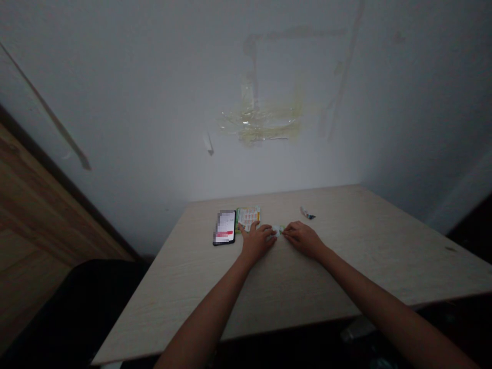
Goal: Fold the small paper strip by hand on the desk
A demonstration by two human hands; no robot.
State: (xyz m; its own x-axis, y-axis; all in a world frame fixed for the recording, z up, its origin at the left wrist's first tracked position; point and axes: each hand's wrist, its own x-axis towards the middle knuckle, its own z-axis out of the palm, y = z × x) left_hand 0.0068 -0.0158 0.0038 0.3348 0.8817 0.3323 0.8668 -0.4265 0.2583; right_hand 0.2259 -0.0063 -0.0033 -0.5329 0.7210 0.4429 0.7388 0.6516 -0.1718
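Head view: pale-green slip [281,230] on table [300,292], between your hands; left hand [257,240] spread, fingertips at the slip; right hand [303,238] seemingly pinching its edge; brace it flat, pinch lightly, avoid creasing.

I am viewing a dim, grayish scene, with the wall [154,107] looking palest just above the desk [307,287] and darkening toward the corners. I am not seeing any lamp; soft light is leaving only faint shadows around the left hand [257,242] and right hand [304,239]. The phone [232,225] is glowing brightest, blocky squares covering part of its screen, while clear tape [265,124] is throwing small glints. Below the desk, everything is sinking into near black. Fine print on the card [249,212] is blurring beyond reading.
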